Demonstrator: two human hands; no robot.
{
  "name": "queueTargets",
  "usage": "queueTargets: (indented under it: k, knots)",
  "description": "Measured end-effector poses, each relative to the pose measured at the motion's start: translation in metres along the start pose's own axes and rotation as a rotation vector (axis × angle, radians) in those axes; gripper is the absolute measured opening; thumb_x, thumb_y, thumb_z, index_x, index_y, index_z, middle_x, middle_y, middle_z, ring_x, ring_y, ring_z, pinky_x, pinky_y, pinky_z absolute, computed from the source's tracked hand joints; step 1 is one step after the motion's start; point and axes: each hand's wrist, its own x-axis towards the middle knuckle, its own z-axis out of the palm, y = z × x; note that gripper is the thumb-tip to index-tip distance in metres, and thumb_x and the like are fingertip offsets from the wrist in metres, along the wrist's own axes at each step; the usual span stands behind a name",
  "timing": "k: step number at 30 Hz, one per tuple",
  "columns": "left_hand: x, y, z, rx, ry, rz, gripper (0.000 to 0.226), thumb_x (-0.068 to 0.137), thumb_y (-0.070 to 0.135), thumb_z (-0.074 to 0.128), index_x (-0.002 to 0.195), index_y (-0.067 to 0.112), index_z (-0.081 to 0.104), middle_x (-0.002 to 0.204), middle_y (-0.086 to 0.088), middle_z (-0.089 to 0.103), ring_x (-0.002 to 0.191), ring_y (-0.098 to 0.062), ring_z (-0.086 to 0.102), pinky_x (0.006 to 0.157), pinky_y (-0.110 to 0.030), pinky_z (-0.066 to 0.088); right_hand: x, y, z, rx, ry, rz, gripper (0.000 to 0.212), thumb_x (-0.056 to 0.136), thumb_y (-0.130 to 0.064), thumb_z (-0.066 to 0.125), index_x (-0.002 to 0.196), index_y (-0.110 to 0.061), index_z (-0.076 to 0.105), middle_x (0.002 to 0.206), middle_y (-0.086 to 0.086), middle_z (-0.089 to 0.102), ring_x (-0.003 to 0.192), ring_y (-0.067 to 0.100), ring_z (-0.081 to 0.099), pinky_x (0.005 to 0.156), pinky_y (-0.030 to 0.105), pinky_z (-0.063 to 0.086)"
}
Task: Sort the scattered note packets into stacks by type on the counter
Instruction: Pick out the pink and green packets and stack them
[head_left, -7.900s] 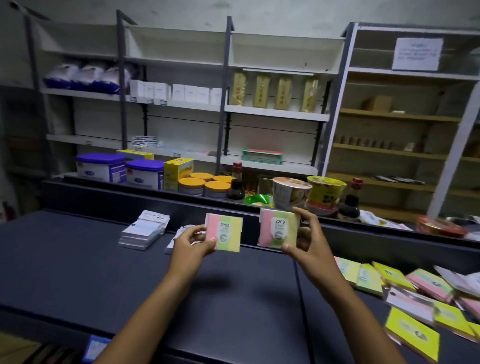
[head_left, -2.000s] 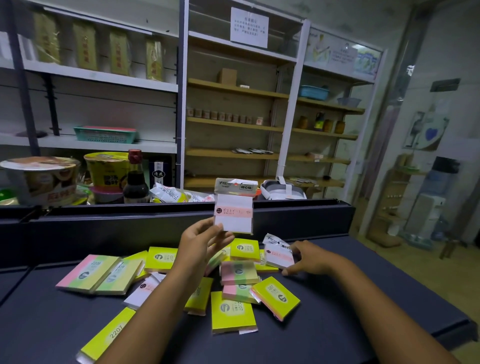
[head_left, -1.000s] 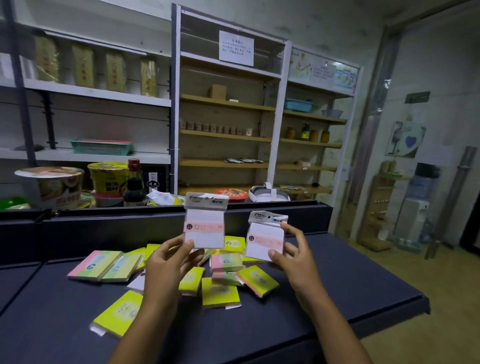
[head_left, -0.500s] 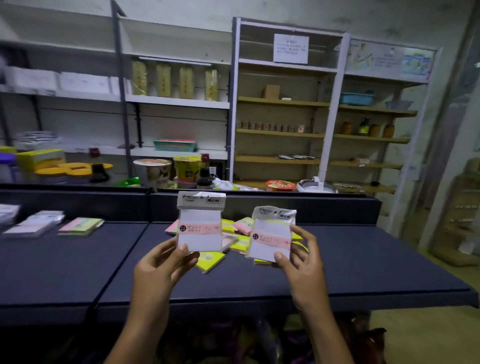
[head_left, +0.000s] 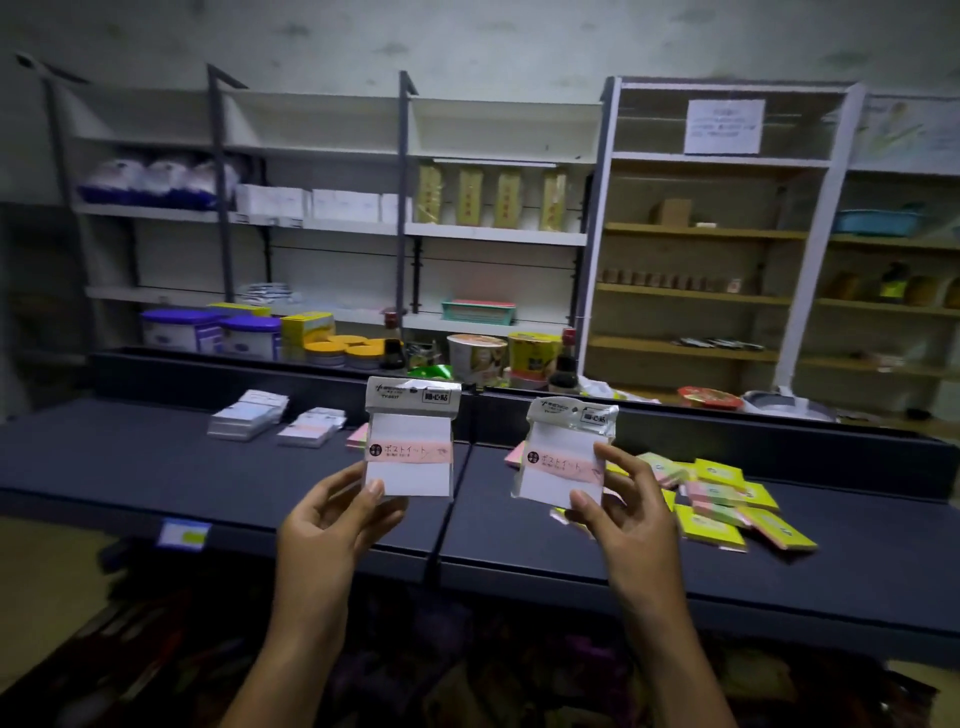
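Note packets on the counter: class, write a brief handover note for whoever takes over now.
Left hand pinches a white packet; right hand pinches a matching packet, both held above the counter.
Done: two white stacks and a coloured stack at left.
Left: the scattered yellow and pink packets at right.

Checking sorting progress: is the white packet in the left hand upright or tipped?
Upright: left hand pinches the white packet at its bottom, header card on top.
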Motion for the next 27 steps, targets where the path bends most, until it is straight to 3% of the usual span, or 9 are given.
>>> queueTargets:
  k: [5, 13, 21, 27]
  knots:
    - [0.017, 0.040, -0.072, 0.022, 0.050, 0.027, 0.019, 0.090, 0.009, 0.065, 0.109, 0.012, 0.066, 0.100, -0.008, 0.076, 0.089, -0.029, 0.074, 0.068, -0.024, 0.061, -0.025, -0.004, 0.083, 0.034, -0.011, -0.005, 0.044, 0.089, 0.002, 0.068, 0.120, -0.029, 0.063, 0.120, -0.006, 0.064, 0.104, 0.024, 0.069, 0.074, 0.020, 0.058]
    - [0.043, 0.080, -0.161, 0.021, 0.106, 0.060, 0.018, 0.090, 0.008, 0.064, 0.107, 0.014, 0.067, 0.104, -0.010, 0.074, 0.089, -0.028, 0.074, 0.067, -0.022, 0.059, -0.049, -0.005, 0.182, 0.056, -0.058, 0.026, 0.043, 0.089, -0.003, 0.069, 0.121, -0.031, 0.062, 0.122, -0.008, 0.064, 0.095, 0.015, 0.072, 0.075, 0.021, 0.058]
    - [0.081, 0.088, -0.196, 0.032, 0.114, 0.094, 0.020, 0.090, 0.008, 0.064, 0.109, 0.017, 0.066, 0.102, -0.009, 0.075, 0.087, -0.030, 0.074, 0.067, -0.025, 0.060, -0.034, 0.007, 0.234, 0.020, -0.124, 0.016, 0.044, 0.090, -0.005, 0.068, 0.123, -0.035, 0.060, 0.125, -0.007, 0.064, 0.095, 0.016, 0.073, 0.074, 0.019, 0.058]
    - [0.128, 0.076, -0.199, 0.040, 0.111, 0.112, 0.021, 0.091, 0.006, 0.064, 0.108, 0.018, 0.066, 0.103, -0.012, 0.074, 0.087, -0.030, 0.074, 0.067, -0.025, 0.060, 0.000, 0.033, 0.260, 0.031, -0.142, -0.006, 0.047, 0.090, -0.004, 0.068, 0.120, -0.040, 0.061, 0.119, -0.017, 0.065, 0.100, 0.009, 0.071, 0.075, 0.020, 0.058]
